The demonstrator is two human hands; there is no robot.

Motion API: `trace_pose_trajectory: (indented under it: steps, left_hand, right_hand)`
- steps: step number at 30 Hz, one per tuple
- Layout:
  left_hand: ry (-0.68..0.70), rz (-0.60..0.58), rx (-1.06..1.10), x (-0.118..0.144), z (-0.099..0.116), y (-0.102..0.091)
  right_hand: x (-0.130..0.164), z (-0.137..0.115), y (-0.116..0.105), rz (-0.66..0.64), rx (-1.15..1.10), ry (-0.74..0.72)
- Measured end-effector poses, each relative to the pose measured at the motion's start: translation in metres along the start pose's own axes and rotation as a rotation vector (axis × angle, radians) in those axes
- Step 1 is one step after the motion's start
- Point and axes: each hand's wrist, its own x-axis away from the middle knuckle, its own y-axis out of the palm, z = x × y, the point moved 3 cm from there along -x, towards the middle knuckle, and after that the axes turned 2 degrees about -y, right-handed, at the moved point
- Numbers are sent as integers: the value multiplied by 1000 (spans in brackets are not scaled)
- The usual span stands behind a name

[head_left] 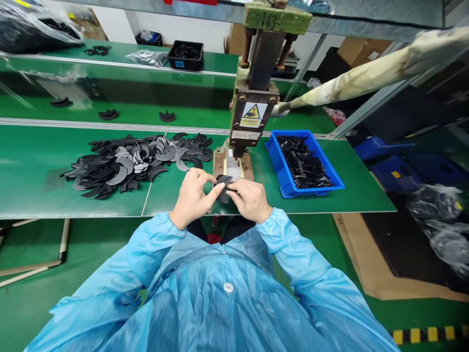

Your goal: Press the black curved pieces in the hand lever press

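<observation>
My left hand [196,195] pinches a dark curved plastic piece [223,188] between thumb and fingers, just in front of a hand press [252,112]. From the other side, my right hand [251,198] is closed at the same piece; a small black part seems to be between its fingertips, too hidden to name. Both hands are over the front of the green bench, close to the press's base plate [247,166]. Left of them lies a heap of black and grey curved plastic pieces [139,161]. To the right, a blue bin [289,188] holds many thin black parts [304,161].
The press's long wrapped lever [366,73] slants up to the right. Behind the bench, a green belt [135,107] carries three curved pieces. A black bin [186,61] stands on the far shelf. The green bench top [176,203] ends just before my body.
</observation>
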Motion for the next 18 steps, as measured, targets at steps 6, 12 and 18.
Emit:
trace_pose_trajectory:
  steps: [6, 12, 18]
  left_hand:
    - [-28, -77, 110, -4, 10, 7]
    - [-358, -258, 499, -5, -9, 27]
    - [-356, -56, 655, 3, -13, 28]
  right_hand:
    - [2, 1, 4, -18, -19, 9]
    - [10, -4, 1, 37, -121, 53]
    - [17, -3, -3, 143, -192, 127]
